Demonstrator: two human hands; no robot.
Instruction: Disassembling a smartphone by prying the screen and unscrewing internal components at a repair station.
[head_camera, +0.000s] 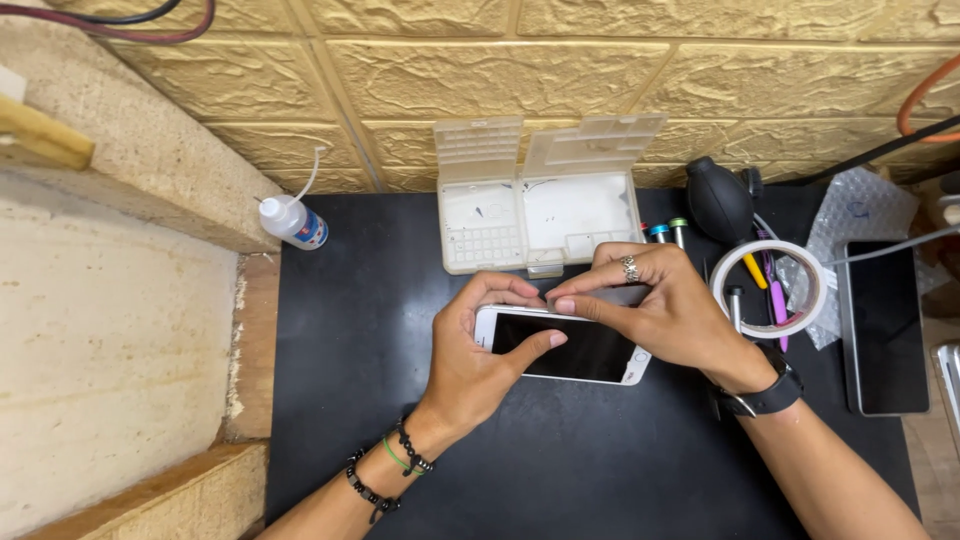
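A white smartphone (585, 352) with a dark screen lies face up on the black mat (350, 330). My left hand (478, 362) grips its left end, thumb resting on the screen, fingers curled over the top corner. My right hand (668, 312), wearing a ring and a black wristwatch, presses down on the phone's upper edge and right part, its index finger reaching to the left hand's fingertips. Both hands hold the phone against the mat.
Behind the phone stands an open translucent parts box (540, 215). A small white squeeze bottle (293, 222) lies at the back left. To the right are a black air blower (718, 200), a tape roll (770, 288), several small tools (775, 295), bubble wrap and a dark tablet (886, 328).
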